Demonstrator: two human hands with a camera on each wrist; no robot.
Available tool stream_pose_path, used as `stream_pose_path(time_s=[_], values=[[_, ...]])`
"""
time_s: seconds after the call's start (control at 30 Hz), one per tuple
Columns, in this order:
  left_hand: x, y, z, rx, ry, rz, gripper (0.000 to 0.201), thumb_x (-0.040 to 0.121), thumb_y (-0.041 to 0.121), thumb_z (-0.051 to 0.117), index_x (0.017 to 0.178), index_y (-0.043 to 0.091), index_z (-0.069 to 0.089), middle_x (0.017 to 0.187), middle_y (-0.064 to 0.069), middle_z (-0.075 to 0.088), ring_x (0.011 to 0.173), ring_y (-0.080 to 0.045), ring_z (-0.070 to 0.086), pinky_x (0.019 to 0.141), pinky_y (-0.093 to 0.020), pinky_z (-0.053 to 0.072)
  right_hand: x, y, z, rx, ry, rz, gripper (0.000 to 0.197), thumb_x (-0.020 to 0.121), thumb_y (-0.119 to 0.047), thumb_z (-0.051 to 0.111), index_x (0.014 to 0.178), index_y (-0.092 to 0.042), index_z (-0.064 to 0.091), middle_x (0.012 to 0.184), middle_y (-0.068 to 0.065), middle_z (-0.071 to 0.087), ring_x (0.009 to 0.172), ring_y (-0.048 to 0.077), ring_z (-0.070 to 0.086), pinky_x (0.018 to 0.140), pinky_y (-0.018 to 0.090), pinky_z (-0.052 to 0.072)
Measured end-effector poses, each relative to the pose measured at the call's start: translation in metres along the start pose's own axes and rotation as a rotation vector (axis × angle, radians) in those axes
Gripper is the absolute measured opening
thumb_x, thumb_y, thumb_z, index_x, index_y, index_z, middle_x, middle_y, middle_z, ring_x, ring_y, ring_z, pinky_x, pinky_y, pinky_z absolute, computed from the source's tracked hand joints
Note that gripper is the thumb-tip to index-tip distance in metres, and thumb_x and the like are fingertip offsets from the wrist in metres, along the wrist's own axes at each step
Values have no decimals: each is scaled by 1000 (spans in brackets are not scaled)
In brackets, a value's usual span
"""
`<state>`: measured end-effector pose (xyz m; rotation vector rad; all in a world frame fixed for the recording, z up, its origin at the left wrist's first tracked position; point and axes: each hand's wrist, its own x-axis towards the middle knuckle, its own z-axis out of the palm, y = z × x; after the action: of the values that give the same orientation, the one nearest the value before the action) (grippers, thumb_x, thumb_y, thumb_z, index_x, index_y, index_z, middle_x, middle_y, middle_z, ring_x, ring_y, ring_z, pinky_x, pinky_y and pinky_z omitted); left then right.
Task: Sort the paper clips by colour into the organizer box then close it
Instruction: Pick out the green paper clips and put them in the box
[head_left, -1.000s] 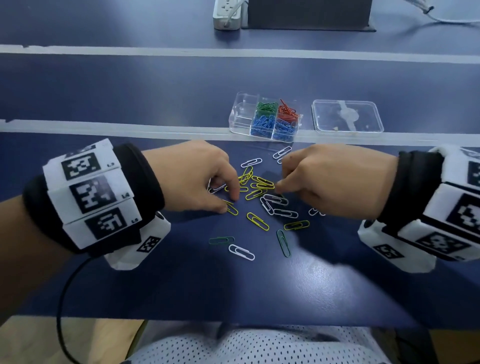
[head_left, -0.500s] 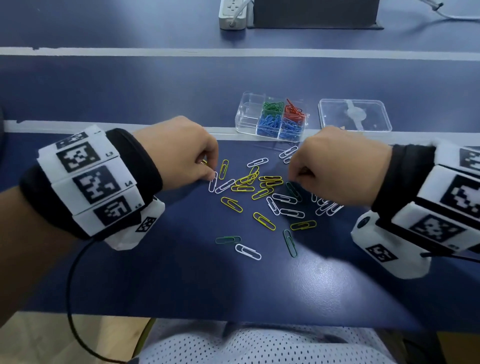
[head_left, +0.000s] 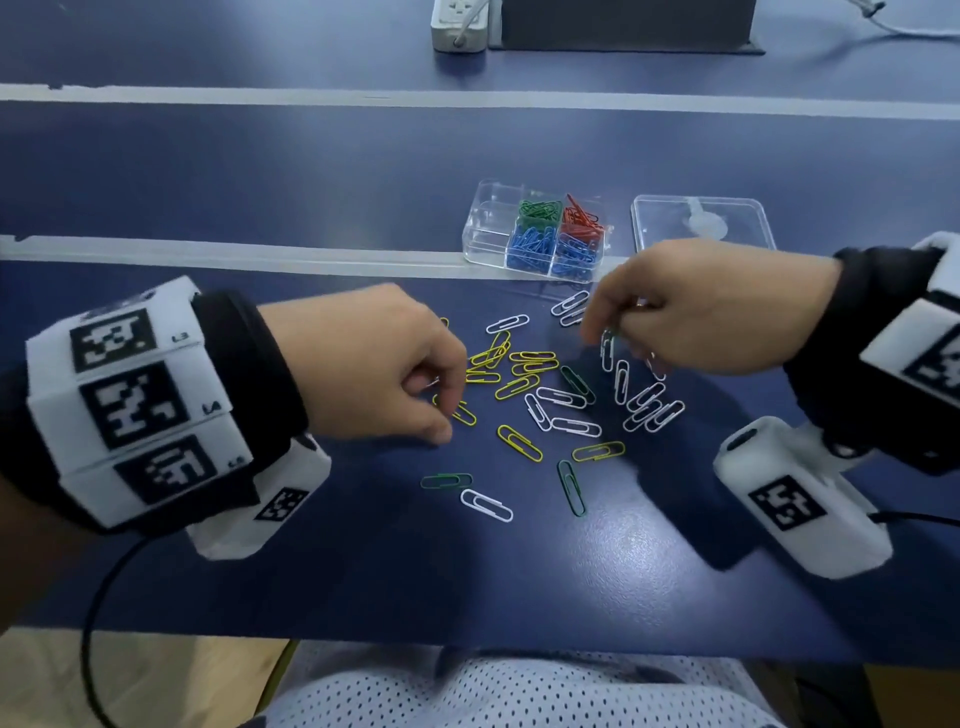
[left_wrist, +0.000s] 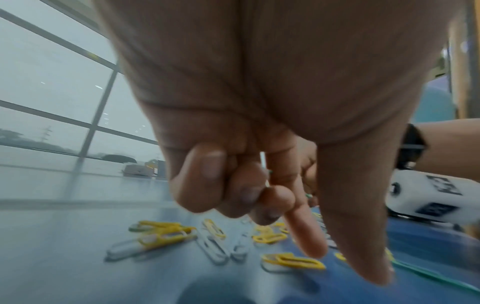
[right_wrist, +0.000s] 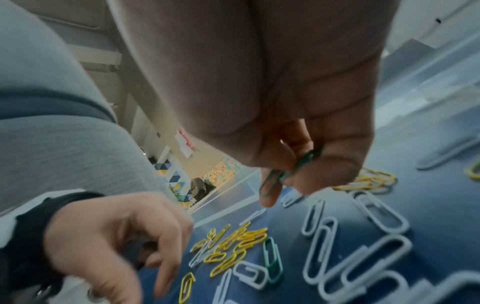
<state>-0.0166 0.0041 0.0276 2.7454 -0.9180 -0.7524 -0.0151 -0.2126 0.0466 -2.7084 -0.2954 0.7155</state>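
We see the right hand (head_left: 691, 306) pinching green clips (right_wrist: 279, 174) just above the loose clip pile (head_left: 545, 395), nr the front of the open organizer box (head_left: 535, 228). Left hand (head_left: 374, 364) is curled at the pile's left edge w/ a white clip (left_wrist: 262, 162) tucked in its fingers. Wrist tags read L3, L4.

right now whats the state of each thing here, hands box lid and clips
left hand: fingers curled, holding white clips
right hand: pinching a green clip, raised off the table
organizer box: open; green, red and blue clips sorted inside, left compartments bare
lid: off, flat on the table right of the box
loose clips: yellow, white and green, scattered unsorted on the table
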Motion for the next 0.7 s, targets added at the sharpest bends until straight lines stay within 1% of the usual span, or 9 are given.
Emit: stream_pose_path(time_s=[0.1,0.17,0.23,0.33,0.43,0.5,0.57,0.63,0.7], values=[[-6,9,9,41,-87,58,28,68,54,66,83,30,63,69,5,53,73,-10,53,73,-27,46,2,-1,4,82,-26,62,30,89,-13,39,73,-23,62,61,-4,53,53,4,48,49,9,36],[-5,12,14,111,-113,57,26,74,49,65,88,28,62,74,8,52,77,-7,48,77,-23,43,2,-4,9,75,-51,88,25,93,-23,39,76,-14,57,66,1,51,57,9,45,56,16,38],[-4,15,16,157,-114,57,19,80,42,61,89,26,63,80,9,57,77,-5,45,77,-20,41,3,-6,13,-22,-35,85,35,90,-34,40,70,-7,53,66,10,49,62,21,45,61,27,42],[-4,16,17,181,-89,72,13,82,33,56,84,23,64,85,7,65,79,-8,52,78,-20,43,2,-9,14,-121,19,33,41,86,-41,49,58,-12,45,57,5,44,57,18,41,55,28,35],[-7,17,20,199,-67,63,12,78,30,52,80,22,60,86,6,64,80,-8,52,81,-23,45,4,-8,13,-146,14,10,39,88,-40,52,60,-19,37,60,-2,41,56,11,37,52,27,30],[-10,19,21,194,-56,56,7,76,29,52,76,23,56,84,7,62,78,-9,50,80,-27,47,4,-8,15,-180,22,-13,32,87,-40,54,66,-20,41,67,-4,43,63,17,42,60,29,32],[-11,21,21,198,-60,46,4,75,26,50,73,23,53,81,6,62,76,-10,49,78,-28,49,4,-9,18,-225,43,-35,23,85,-40,57,79,-18,54,74,-2,52,76,22,48,67,27,35],[-11,22,21,192,-66,43,3,75,22,49,72,24,49,78,6,62,70,-10,46,75,-27,48,4,-12,21,-281,47,-40,30,83,-42,60,91,-14,65,86,4,64,86,26,57,71,27,43],[-11,22,22,157,-62,55,8,75,18,48,76,26,45,75,6,60,64,-7,42,72,-23,44,4,-15,21,-296,76,-43,29,82,-38,60,94,-13,70,92,9,69,91,30,62,76,30,50]])
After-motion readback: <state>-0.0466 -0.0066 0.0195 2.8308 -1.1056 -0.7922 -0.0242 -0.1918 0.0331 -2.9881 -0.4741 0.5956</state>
